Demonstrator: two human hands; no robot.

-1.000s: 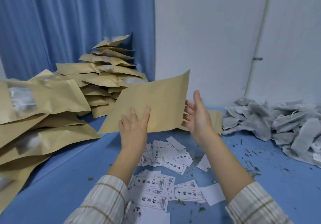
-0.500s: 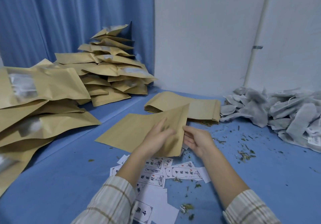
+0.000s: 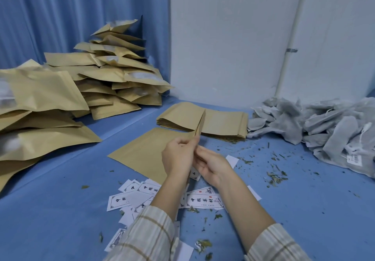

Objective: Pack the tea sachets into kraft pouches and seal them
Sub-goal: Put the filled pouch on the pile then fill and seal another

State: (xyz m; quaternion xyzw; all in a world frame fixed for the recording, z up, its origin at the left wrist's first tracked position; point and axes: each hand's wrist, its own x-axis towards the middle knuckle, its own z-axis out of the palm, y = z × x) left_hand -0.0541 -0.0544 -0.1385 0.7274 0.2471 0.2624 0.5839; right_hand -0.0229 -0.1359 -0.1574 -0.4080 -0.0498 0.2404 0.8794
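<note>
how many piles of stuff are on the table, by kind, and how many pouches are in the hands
Filled kraft pouch heaps: 1
Flat empty pouch stacks: 1
Grey tea sachet piles: 1
Scattered label patches: 1
Pouches in hand: 1
Total: 5

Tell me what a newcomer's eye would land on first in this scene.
First the two hands at centre: the left hand pinches the edge of a flat kraft pouch while the right hand works at the same edge. Next, the big heap of filled pouches at the left against the blue curtain. Then the grey pile of tea sachets at the right, with white labels scattered on the blue table near the person.
</note>
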